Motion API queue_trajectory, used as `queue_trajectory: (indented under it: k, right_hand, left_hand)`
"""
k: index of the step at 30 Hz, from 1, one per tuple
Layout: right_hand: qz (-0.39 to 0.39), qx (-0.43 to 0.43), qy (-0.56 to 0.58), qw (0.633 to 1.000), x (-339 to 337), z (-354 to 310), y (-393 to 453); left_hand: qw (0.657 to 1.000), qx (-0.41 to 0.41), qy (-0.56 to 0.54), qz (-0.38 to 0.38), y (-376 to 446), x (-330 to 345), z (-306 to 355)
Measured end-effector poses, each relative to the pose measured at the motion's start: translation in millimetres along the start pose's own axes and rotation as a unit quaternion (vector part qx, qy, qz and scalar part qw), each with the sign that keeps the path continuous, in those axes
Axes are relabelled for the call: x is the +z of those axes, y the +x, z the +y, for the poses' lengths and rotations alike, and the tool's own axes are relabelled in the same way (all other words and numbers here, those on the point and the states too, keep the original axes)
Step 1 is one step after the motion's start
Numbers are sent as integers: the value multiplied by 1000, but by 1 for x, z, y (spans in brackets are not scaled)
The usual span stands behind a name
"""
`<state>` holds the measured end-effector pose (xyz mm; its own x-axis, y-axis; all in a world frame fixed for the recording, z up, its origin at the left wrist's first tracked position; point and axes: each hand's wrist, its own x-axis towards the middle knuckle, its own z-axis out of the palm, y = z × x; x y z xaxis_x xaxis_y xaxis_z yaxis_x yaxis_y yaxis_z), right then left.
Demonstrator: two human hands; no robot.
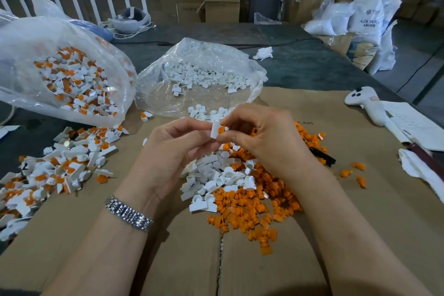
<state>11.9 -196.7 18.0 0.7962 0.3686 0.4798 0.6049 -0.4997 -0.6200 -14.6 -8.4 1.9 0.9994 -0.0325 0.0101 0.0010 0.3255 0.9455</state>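
Head view: your left hand pinches a small white plastic clip, and your right hand pinches a small orange rubber plug against it, above the middle of the flattened brown cardboard sheet. Plug looks not yet seated. Done, by my reading: heap of joined white-and-orange pieces at the sheet's left edge, plus a clear plastic bagful behind. Left: pile of loose white clips, orange plug heap, second clear bag of white clips at the far edge. Roughly mid-batch.
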Motion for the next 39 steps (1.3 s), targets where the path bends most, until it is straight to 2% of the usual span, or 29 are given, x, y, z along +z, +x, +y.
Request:
queue_trajectory:
  k: [2, 6, 17, 20, 22, 25, 27, 35, 37, 39]
  right_hand:
    - [8, -10, -16, 1000, 0, 0, 0]
    - [-5, -31, -59, 998, 3, -1, 0]
    - [-32, -20, -77, 996, 5, -3, 0]
    - [-11, 61, -60, 996, -7, 5, 2]
    - [1, 149, -156, 976, -19, 22, 2]
    - [-78, 306, -276, 908, -32, 45, -1]
    - [-121, 338, -284, 889, -32, 52, -3]
    - [-89, 329, -261, 903, -33, 43, 0]
    - [-56, 313, -202, 926, -39, 32, 1]
    - [-33, 307, -92, 947, -46, 17, 1]
  left_hand:
    - [1000, -12, -15, -11, 0, 1, 1]
    - [1000, -20, 9, 14, 1, 1, -1]
    - [998, -34, 13, 50, 1, 4, -3]
    - [998, -27, -4, 64, 1, 2, 0]
    - [997, -25, -5, 69, 0, 1, 2]
    - [997, -22, 2, 72, 1, 0, 3]
    - [997, -21, 6, 70, 1, 0, 3]
    - [997, -16, 14, 70, 0, 0, 3]
    - [997, -11, 9, 77, 1, 1, 3]
    - [997, -2, 1, 82, 1, 1, 2]
